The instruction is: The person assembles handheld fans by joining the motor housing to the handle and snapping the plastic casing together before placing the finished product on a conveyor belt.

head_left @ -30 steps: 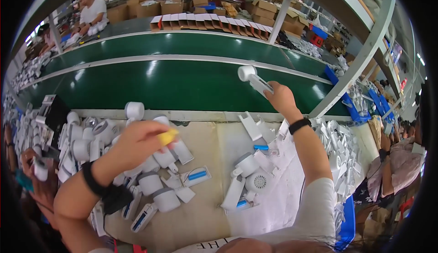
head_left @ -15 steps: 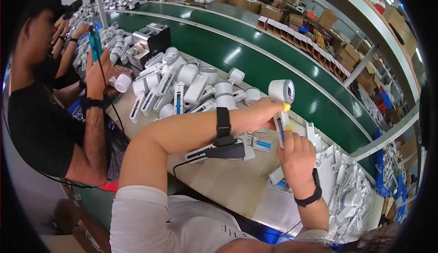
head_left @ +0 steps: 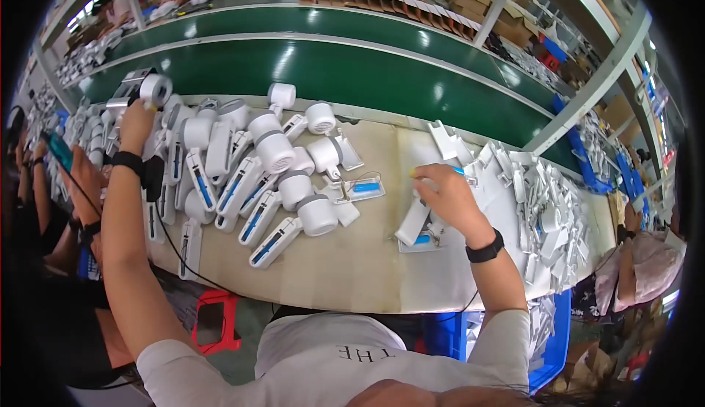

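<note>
My left hand (head_left: pixel 137 124) reaches to the far left, its fingers closed at a white device with a round, drum-like head (head_left: pixel 156 89); the handle is mostly hidden. Over the right half of the table, my right hand (head_left: pixel 449 195) has its fingers curled together, with a yellow covering on a fingertip. What it holds, if anything, I cannot make out. Just beneath it, a white handle shell (head_left: pixel 413 222) leans by an open white casing with a blue cell (head_left: pixel 421 240). Another open casing with a blue cell and thin wires (head_left: pixel 366 186) lies left of that hand.
Many similar round-headed devices (head_left: pixel 275 151) are piled left of centre. Loose white shells (head_left: pixel 547 216) heap at the right. A green conveyor (head_left: pixel 367 76) runs behind the table. A co-worker's hand (head_left: pixel 88 179) is at the left. A blue bin (head_left: pixel 562 326) stands below the right edge.
My left hand has swung from the right side to the far left with the round-headed device. My right hand has come away from it. The view has turned.
</note>
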`<state>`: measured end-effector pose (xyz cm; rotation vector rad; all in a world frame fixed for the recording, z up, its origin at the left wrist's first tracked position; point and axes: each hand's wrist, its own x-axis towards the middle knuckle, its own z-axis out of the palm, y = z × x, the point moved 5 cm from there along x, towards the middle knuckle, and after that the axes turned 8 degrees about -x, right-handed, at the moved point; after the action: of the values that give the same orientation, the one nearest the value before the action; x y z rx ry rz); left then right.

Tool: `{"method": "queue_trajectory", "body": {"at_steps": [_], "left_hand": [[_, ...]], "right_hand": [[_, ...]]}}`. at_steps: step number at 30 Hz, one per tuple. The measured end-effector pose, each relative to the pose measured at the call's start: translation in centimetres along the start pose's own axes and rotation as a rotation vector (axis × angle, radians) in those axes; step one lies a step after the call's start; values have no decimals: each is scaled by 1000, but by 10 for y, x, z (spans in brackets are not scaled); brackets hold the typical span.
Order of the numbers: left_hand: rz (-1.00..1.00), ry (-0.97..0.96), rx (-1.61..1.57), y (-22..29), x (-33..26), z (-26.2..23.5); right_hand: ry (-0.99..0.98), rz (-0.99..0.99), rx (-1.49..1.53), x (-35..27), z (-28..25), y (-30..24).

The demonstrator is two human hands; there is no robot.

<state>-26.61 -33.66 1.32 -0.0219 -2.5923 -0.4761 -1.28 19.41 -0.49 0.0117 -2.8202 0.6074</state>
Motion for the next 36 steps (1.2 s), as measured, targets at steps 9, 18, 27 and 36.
{"method": "queue_trajectory", "body": {"at_steps": [9, 18, 27, 36], "left_hand": [[-144, -210, -29, -51, -9, 46], [168, 296, -41, 42, -14, -9], [-249, -1106, -1472, 306, -211, 19], [81, -696, -1775, 380, -239, 49]], "right_hand": [[-134, -399, -67, 16, 61, -54], [-514, -235, -245, 29, 84, -48], [-353, 202, 592, 33, 19, -38], [133, 46, 199, -30, -15, -49]]}}
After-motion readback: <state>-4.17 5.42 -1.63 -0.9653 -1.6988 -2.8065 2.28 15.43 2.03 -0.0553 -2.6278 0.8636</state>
